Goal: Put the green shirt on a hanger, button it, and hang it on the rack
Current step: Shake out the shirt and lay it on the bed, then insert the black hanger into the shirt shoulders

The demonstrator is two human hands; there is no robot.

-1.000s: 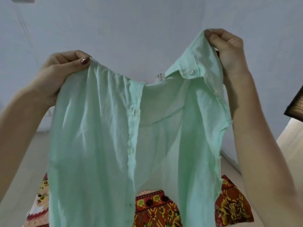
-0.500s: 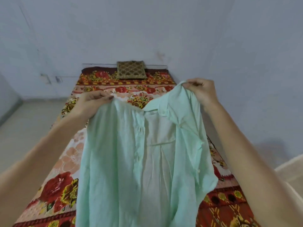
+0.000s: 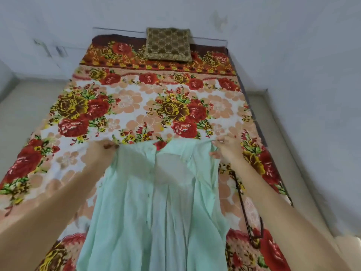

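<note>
One green shirt (image 3: 156, 208) hangs open-fronted over the bed (image 3: 136, 106), spreading from centre toward 6 o'clock. Two hands pinch its shoulders: the left hand (image 3: 104, 148) at 9 o'clock, the right hand (image 3: 226, 146) at 3 o'clock. One brown cushion (image 3: 169, 45) lies at 12 o'clock.

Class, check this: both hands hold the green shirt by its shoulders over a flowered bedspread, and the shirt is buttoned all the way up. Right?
Not quite. The head view shows the left hand and right hand holding the green shirt over the flowered bedspread, but the shirt hangs open, unbuttoned.
</note>
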